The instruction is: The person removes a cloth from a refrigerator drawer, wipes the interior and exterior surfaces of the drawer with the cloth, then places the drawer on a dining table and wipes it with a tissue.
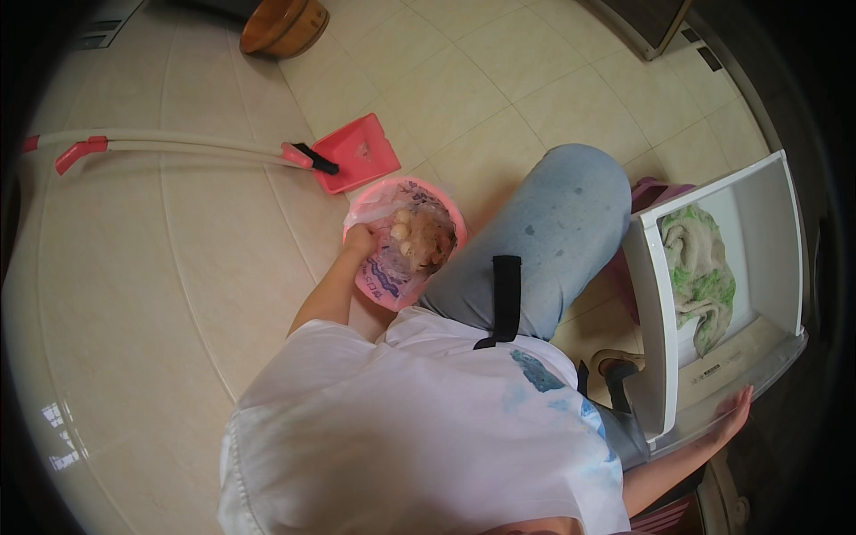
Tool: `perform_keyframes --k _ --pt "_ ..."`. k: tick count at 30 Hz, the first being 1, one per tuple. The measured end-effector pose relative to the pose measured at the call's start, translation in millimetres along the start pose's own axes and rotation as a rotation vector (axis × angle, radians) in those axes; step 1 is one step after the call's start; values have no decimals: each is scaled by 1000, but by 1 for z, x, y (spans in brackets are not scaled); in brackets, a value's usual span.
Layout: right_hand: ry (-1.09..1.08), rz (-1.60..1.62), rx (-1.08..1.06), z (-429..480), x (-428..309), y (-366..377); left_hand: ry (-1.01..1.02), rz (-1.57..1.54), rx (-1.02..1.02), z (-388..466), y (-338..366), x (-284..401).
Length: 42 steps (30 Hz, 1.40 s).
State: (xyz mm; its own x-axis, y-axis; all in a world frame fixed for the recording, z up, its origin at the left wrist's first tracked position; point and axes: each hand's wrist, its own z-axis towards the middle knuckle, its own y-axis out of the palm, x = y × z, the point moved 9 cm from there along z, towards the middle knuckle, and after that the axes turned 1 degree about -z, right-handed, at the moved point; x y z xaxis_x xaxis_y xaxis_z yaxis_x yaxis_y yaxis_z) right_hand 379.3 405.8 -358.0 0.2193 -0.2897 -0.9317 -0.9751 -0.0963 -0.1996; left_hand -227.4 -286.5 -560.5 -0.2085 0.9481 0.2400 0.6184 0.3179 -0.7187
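My left hand (362, 241) grips the left rim of a pink plastic waste bin (460, 224), with its thin plastic liner bag (384, 200) under the fingers. Round pale pieces and other refuse lie in the bag. On the right, my right hand (735, 418) holds the clear front edge of a white refrigerator drawer (652, 281), which is tilted beside my leg. A crumpled beige and green cloth (702, 274) lies inside the drawer.
A pink dustpan (361, 157) with some debris stands just beyond the bin, a black-bristled broom (317, 159) against it. Their long handles lean on the tiled wall at left. A wooden bucket (284, 30) is at the top. Behind the drawer shows a purple plastic item (652, 194).
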Motion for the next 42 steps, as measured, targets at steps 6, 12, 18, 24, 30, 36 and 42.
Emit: perform_keyframes --k 6,12,18,24,30,36,42 --pt "17 -2 -29 5 4 -2 112 3 189 3 1 8" --pt "6 26 -35 9 6 -6 248 110 263 7 20 32" --pt "22 35 -54 8 5 -4 -43 -19 175 4 26 31" --pt "38 2 41 4 3 -5 114 54 185 8 26 30" --pt "29 -16 9 5 2 -3 62 -80 -26 18 32 -6" --pt "18 -12 17 8 6 -9 -42 -286 -106 1 28 -9" --pt "19 7 0 12 9 -11 -41 -284 -187 18 38 -24"
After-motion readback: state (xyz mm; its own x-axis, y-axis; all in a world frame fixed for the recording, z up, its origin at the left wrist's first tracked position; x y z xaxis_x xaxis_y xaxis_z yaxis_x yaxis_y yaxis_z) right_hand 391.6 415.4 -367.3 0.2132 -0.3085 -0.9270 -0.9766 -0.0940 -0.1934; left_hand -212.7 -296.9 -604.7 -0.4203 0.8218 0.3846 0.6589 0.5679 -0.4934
